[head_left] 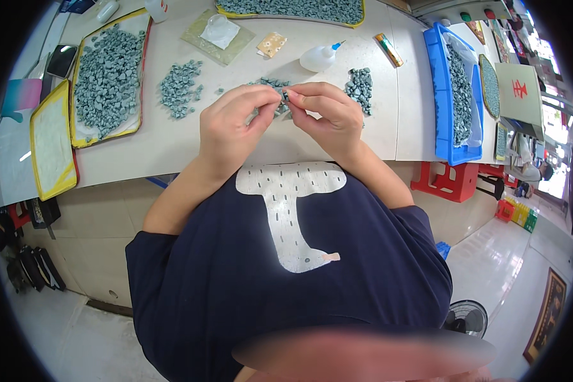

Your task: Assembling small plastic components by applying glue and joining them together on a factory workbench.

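My left hand (239, 121) and my right hand (328, 114) meet fingertip to fingertip above the table, both in a pinch. Between them is a small dark grey-green stone chip (284, 97), mostly covered by the fingers. Just beyond the hands lies a small pile of similar chips (271, 83), partly hidden by them. Another loose pile (180, 86) spreads to the left of my left hand. To the right of my right hand sits a darker, tighter pile (359, 88).
Left stands a yellow-rimmed tray (76, 137) of chips, beside a lid-like yellow-edged tray (52, 148). A blue tray (440, 95) holds chips at right. Farther back are a white squeeze bottle (317, 59), a slim tube (388, 49), a plastic bag (204, 48) and a beige packet (272, 44).
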A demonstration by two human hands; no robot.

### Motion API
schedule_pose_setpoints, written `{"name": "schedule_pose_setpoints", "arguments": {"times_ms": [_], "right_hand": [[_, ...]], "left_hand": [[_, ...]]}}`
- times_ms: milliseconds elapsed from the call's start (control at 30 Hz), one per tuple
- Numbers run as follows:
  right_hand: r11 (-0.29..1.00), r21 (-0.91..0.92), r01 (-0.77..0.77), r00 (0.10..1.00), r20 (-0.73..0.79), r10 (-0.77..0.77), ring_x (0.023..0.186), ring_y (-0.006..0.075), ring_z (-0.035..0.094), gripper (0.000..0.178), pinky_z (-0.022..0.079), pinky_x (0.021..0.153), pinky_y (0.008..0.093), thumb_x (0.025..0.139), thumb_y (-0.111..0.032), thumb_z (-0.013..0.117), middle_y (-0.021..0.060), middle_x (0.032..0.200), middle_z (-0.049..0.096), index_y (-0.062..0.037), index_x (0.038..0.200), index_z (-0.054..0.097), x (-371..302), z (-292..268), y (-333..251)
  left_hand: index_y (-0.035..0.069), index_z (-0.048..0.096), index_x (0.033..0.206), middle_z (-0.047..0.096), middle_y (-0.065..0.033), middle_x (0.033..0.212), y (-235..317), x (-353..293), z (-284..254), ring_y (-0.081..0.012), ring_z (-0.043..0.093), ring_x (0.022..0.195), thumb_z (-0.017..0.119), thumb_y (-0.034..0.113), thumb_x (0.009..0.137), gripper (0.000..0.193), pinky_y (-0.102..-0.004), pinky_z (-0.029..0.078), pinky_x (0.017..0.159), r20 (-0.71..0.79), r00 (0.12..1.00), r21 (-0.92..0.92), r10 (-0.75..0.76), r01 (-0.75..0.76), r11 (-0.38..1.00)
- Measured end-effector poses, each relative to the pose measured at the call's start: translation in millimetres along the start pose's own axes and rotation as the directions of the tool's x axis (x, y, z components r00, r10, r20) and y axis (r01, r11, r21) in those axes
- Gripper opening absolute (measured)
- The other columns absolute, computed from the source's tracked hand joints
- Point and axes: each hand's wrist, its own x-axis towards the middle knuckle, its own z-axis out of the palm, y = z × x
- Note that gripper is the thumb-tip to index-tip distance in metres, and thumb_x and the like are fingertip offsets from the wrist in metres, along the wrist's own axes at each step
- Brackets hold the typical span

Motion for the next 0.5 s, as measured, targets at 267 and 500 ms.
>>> {"name": "schedule_pose_setpoints", "arguments": {"times_ms": [267,500], "right_hand": [[0.923,-0.131,-0.361,0.904,0.191,0.381,0.074,0.0158,0.066,0.011,0.052,0.065,0.0248,0.077,-0.001,0.070,0.0076,0.088,0.070,-0.0010,0.087,0.071,-1.4,-13.1,2.6],[0.735,-0.255,-0.628,0.773,-0.092,0.628,0.067,0.0121,0.056,0.024,0.046,0.064,0.0230,0.079,-0.009,0.072,0.0040,0.083,0.065,-0.0018,0.101,0.067,-0.2,-24.2,22.6]], "left_hand": [[0.001,0.068,0.091,0.067,-0.0111,0.086,-25.5,-14.0,-13.6,-0.0230,0.065,0.071,0.069,0.000,0.077,0.014,-0.0276,0.053,0.063,0.105,0.904,-0.099,-0.415,0.425,0.900],[-0.001,0.066,0.095,0.063,-0.0138,0.093,-44.4,-10.0,-52.2,-0.0299,0.062,0.083,0.067,0.003,0.079,0.016,-0.0364,0.049,0.073,-0.078,0.945,0.545,-0.319,0.308,0.779]]}}
